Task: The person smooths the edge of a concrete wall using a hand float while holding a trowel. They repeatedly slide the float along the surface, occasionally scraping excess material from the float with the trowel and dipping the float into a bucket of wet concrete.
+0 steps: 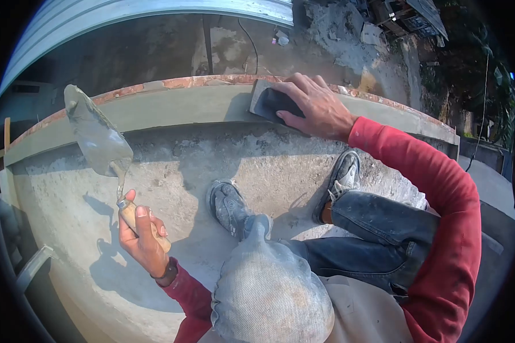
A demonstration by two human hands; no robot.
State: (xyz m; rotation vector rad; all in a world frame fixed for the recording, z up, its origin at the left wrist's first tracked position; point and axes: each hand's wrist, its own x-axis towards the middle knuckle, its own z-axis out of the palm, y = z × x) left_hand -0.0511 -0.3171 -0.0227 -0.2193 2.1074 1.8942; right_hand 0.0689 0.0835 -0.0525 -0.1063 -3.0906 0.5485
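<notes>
My left hand [145,239] is wrapped round the wooden handle of a pointed trowel [100,138]. The blade points up and away from me, and wet grey mortar coats it. On the right, my right hand [321,108] grips a dark float [269,103] with a lighter grey edge. The float lies against the smooth grey mortar band [183,105] along the curved wall top, and my fingers reach over its far side. Part of the float is hidden under the palm.
Exposed red brick [197,82] edges the far side of the band. Beyond it lie lower ground, a corrugated metal sheet [154,12] and rubble [377,34]. My shoes [228,207] stand on a rough concrete floor [269,166]. A pale bar [34,268] juts in at lower left.
</notes>
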